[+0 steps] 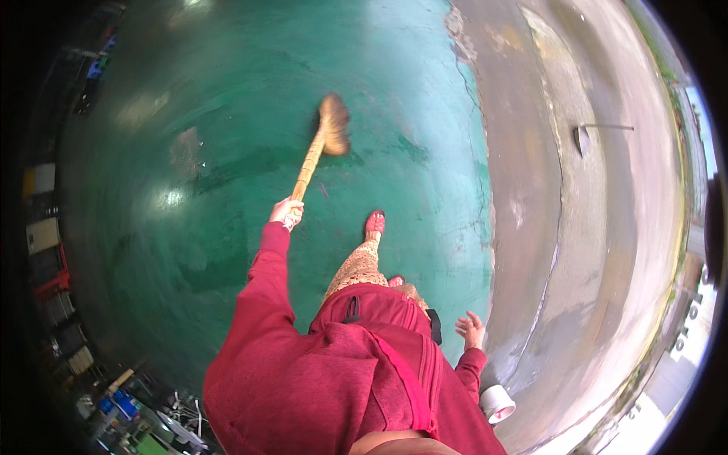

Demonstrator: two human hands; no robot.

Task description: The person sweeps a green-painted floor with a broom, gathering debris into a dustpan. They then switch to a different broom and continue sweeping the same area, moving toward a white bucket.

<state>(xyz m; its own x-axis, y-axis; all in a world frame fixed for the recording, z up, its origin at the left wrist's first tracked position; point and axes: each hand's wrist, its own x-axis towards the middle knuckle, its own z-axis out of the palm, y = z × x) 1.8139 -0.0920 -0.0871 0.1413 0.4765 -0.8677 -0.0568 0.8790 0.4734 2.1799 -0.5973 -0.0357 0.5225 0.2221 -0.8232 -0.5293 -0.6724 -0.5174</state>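
My left hand is wrapped round the handle of a short broom, stretched out ahead of me. The handle is pale yellow-tan, and the brown bristle head is smeared by motion at the far end. That head is low over the green floor; whether it touches, I cannot tell. Out to my right side, my right hand hangs with its fingers apart and nothing in it. Both arms wear dark red sleeves.
Along the right, the green floor ends at a chipped edge beside grey concrete. A long-handled dustpan is out on that concrete. A white round container is near my right arm. Cluttered equipment lines the left rim.
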